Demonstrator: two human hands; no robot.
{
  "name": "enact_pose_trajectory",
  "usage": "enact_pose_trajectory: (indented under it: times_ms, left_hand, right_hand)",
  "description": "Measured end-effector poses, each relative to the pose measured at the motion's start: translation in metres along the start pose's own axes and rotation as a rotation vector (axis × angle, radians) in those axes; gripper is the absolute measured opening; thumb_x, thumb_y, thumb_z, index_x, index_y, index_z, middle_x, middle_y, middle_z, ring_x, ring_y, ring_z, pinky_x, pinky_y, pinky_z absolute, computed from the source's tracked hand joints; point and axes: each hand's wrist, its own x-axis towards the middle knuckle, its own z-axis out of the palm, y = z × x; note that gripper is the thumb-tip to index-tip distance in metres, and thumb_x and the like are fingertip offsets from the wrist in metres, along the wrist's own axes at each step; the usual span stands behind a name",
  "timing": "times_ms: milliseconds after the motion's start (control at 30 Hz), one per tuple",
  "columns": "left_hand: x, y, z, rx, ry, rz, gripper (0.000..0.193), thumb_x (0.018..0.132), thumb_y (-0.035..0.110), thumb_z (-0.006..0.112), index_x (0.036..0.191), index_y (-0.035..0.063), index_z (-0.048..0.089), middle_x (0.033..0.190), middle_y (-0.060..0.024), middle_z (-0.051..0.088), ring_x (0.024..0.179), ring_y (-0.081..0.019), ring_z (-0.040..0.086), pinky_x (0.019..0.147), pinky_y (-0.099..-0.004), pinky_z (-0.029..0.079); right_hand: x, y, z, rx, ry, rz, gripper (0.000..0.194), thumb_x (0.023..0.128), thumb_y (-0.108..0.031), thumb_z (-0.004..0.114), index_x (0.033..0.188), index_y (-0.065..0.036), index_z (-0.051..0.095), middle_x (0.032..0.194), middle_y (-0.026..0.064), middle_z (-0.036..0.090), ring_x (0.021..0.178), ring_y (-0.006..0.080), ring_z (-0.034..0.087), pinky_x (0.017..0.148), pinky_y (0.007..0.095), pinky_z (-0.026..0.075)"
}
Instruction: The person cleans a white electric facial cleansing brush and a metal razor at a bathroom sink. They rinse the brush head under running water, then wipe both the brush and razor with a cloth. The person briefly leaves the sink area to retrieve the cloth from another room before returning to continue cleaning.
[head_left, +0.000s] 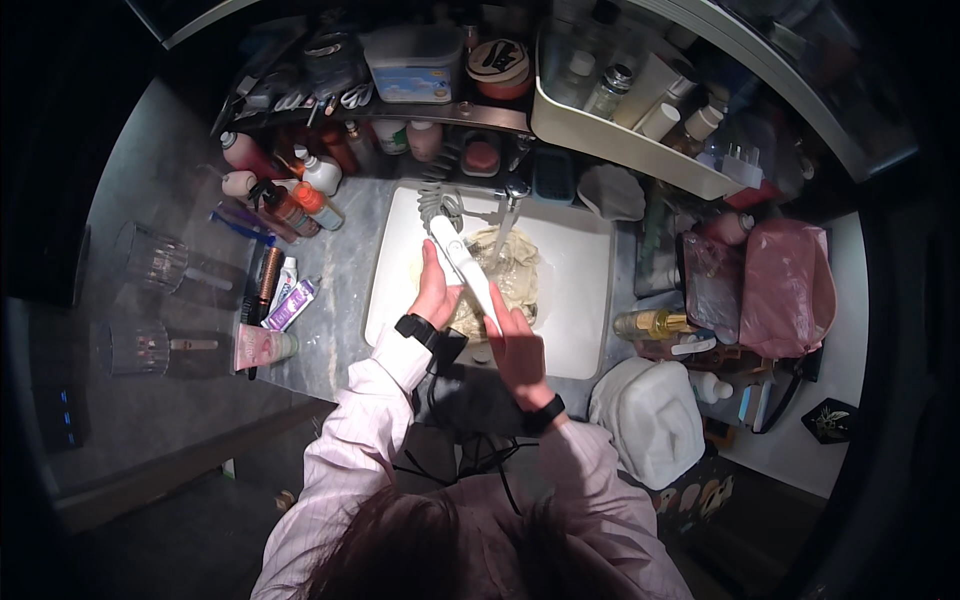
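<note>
Over a white rectangular sink (577, 300), both hands hold a long white handheld device (466, 266) with a round button. My left hand (433, 292) grips its upper part from the left. My right hand (517, 345) has its fingers on the lower end. A coiled grey hose (429, 204) lies by the device's far end; whether they are joined I cannot tell. Beneath the device, a wet cream cloth (517, 259) lies bunched in the sink, partly hidden by the hands. The chrome faucet (516, 189) stands at the sink's back edge, above the cloth.
Bottles (319, 204) and tubes (291, 304) crowd the marble counter at left. Two clear cups (154, 259) sit farther left. A cream bin (637, 146) of bottles is at back right. Pink pouches (787, 289) and a folded white towel (649, 420) are at right.
</note>
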Motion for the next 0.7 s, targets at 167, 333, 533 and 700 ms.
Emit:
enact_pose_trajectory:
  times_ms: [167, 333, 533, 700]
  left_hand:
    - [0.015, 0.016, -0.004, -0.062, -0.036, 0.047, 0.050, 0.103, 0.053, 0.029, 0.135, 0.0182, 0.047, 0.107, -0.0090, 0.063, 0.094, -0.0211, 0.062, 0.082, -0.0364, 0.053]
    - [0.009, -0.011, -0.005, 0.039, -0.093, -0.127, 0.056, 0.104, 0.054, 0.024, 0.125, 0.0107, 0.051, 0.104, -0.0106, 0.065, 0.095, -0.0209, 0.062, 0.084, -0.0374, 0.052]
    - [0.014, -0.027, -0.010, -0.009, -0.046, -0.091, 0.059, 0.103, 0.056, 0.022, 0.124, 0.0104, 0.053, 0.109, -0.0085, 0.064, 0.101, -0.0230, 0.060, 0.094, -0.0423, 0.046]
    - [0.038, -0.008, -0.018, 0.011, -0.038, -0.152, 0.056, 0.104, 0.055, 0.024, 0.130, 0.0130, 0.050, 0.109, -0.0100, 0.063, 0.093, -0.0231, 0.063, 0.086, -0.0409, 0.052]
  right_hand:
    - [-0.034, -0.012, -0.029, 0.092, -0.158, 0.130, 0.061, 0.094, -0.013, 0.059, 0.149, -0.025, 0.037, 0.088, 0.0145, 0.057, 0.076, 0.0350, 0.060, 0.062, 0.0447, 0.048]
    - [-0.018, -0.011, -0.020, 0.210, -0.083, 0.123, 0.059, 0.095, -0.012, 0.058, 0.149, -0.022, 0.038, 0.088, 0.0163, 0.058, 0.076, 0.0376, 0.060, 0.066, 0.0441, 0.048]
    - [0.016, -0.005, 0.004, 0.091, -0.046, 0.134, 0.051, 0.096, -0.011, 0.058, 0.145, -0.014, 0.044, 0.092, 0.0183, 0.061, 0.080, 0.0387, 0.061, 0.071, 0.0431, 0.049]
    - [-0.009, -0.009, -0.017, 0.164, -0.131, 0.140, 0.055, 0.094, -0.012, 0.057, 0.146, -0.018, 0.042, 0.092, 0.0190, 0.059, 0.078, 0.0404, 0.060, 0.068, 0.0447, 0.050]
